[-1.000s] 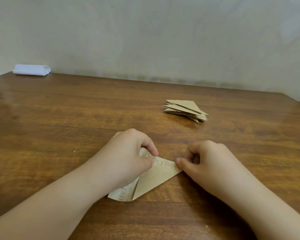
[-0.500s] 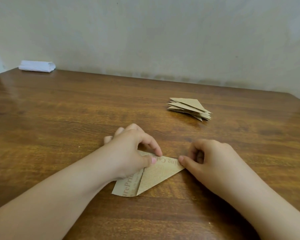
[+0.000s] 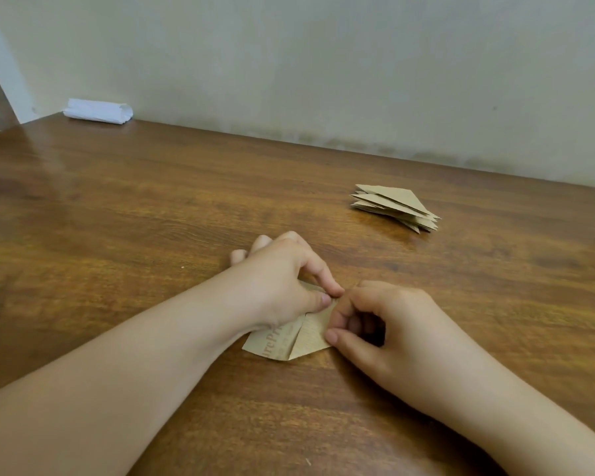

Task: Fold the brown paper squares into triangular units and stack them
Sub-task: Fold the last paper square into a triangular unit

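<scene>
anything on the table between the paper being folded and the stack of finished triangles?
Nothing. In the head view, only bare wooden table separates the paper being folded, held under both hands, from the stack of folded triangles farther back right.

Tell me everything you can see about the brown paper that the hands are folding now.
The paper is thin, tan, kraft-like, printed with faded letters. It lies flat on the wooden table, near the front, partly folded: two flaps meet along a crease, with a pointed corner toward the person. The left hand pinches its upper edge and covers part of it. The right hand pinches its right side. It lies apart from the stack of folded triangles.
</scene>
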Demonstrator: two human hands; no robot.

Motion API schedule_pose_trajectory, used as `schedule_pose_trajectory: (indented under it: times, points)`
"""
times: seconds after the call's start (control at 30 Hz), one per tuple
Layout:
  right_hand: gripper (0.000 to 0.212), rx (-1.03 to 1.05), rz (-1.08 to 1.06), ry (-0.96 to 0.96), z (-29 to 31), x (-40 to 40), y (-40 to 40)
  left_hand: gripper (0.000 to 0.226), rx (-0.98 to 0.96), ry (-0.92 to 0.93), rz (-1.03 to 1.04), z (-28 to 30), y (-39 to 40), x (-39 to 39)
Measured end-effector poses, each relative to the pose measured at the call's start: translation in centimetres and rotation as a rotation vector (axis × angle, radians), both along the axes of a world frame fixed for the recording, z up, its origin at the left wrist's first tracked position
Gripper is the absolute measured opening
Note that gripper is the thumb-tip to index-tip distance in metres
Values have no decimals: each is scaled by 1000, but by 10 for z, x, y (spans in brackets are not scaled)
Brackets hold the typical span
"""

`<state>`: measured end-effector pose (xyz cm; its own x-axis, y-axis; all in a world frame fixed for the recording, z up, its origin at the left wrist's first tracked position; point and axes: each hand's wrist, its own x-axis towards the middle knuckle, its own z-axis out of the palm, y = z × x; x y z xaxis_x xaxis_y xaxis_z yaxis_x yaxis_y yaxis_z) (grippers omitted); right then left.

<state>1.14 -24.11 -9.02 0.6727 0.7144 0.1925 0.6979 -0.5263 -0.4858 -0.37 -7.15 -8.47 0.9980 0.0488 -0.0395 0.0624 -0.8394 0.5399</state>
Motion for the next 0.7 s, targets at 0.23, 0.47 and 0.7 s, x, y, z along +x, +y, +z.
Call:
schedule_pose_trajectory:
  times: [0.23,0.47,0.7]
  points:
    - [12,7,24,-26,-1,-7,10,34,-3,-16,26,-2,-1,3]
    - [12,8,81,-9,1,-16,20,33,-38,24,74,-3,0,5]
    - [13,27,98,44,-2,-19,22,23,-17,36,23,2,2,2]
